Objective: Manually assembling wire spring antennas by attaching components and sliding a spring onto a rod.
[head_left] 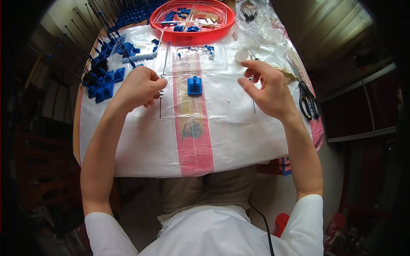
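Observation:
My left hand [139,88] is closed in a pinch on a thin dark wire [160,106] with a coiled part just under the fingers; its long straight end reaches up past the hand. My right hand [269,87] hovers on the right, thumb and forefinger apart, the other fingers curled. Below it is another thin dark wire [254,106], partly hidden; it seems to lie on the table. Between the hands sits a small square blue plastic part [194,86] with a raised knob, touched by neither hand.
A red basin [171,41] with a clear divided box of blue and brass-coloured pieces stands at the back. Before it lies a clear tray [220,65] with small bits. Blue bases [102,90] with springy wires crowd the left. Black-handled scissors [308,101] and a plastic bag [260,25] are right.

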Demonstrator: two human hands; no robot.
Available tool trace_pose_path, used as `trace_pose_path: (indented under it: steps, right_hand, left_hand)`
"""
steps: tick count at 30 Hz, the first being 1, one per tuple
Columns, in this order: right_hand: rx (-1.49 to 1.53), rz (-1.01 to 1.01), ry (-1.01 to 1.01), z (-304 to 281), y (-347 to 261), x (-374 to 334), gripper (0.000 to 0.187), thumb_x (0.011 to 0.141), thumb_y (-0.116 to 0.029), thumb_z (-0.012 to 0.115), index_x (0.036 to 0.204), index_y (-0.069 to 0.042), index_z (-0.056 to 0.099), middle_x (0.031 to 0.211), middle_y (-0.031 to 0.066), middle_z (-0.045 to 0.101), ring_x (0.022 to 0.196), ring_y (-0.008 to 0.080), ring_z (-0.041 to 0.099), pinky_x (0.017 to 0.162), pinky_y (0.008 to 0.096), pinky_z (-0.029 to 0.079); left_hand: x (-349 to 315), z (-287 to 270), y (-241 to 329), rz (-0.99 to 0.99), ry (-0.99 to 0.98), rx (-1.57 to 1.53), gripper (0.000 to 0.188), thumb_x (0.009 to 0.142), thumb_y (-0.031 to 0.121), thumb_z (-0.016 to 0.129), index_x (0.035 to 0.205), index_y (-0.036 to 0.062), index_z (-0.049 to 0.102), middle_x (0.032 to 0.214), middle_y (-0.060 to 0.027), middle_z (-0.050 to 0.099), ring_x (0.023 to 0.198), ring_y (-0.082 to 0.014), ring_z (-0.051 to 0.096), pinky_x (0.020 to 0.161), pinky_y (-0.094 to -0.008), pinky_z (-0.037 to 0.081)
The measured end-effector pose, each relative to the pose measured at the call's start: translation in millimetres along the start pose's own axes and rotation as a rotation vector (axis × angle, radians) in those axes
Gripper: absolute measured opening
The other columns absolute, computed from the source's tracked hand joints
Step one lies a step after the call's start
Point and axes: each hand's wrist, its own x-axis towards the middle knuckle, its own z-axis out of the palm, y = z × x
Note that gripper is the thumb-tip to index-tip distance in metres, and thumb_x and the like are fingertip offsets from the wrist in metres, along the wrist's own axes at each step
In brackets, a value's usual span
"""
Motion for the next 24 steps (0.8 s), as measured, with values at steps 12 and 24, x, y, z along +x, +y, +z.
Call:
trace_pose_path:
  steps: [12, 24]
  right_hand:
    - [0.157, -0.161, -0.273, 67, -17, 51, 0.024, 0.082, -0.011, 0.074, 0.104, -0.001, 0.069, 0.096, 0.011, 0.068, 0.083, 0.0213, 0.063, 0.078, 0.034, 0.052]
    - [0.301, -0.086, -0.27, 86, -13, 43, 0.013, 0.085, -0.003, 0.07, 0.096, 0.002, 0.066, 0.094, 0.01, 0.065, 0.077, 0.0196, 0.066, 0.071, 0.0317, 0.053]
  left_hand:
    - [9, 7, 8, 0.462, -0.041, -0.565, 0.022, 0.102, 0.016, 0.052, 0.118, 0.002, 0.048, 0.086, -0.0066, 0.062, 0.063, -0.0096, 0.059, 0.051, -0.021, 0.045]
    - [22, 47, -20, 0.378, -0.105, -0.59, 0.013, 0.102, 0.01, 0.052, 0.111, 0.0017, 0.051, 0.092, -0.0043, 0.064, 0.079, -0.0072, 0.058, 0.07, -0.0226, 0.05]
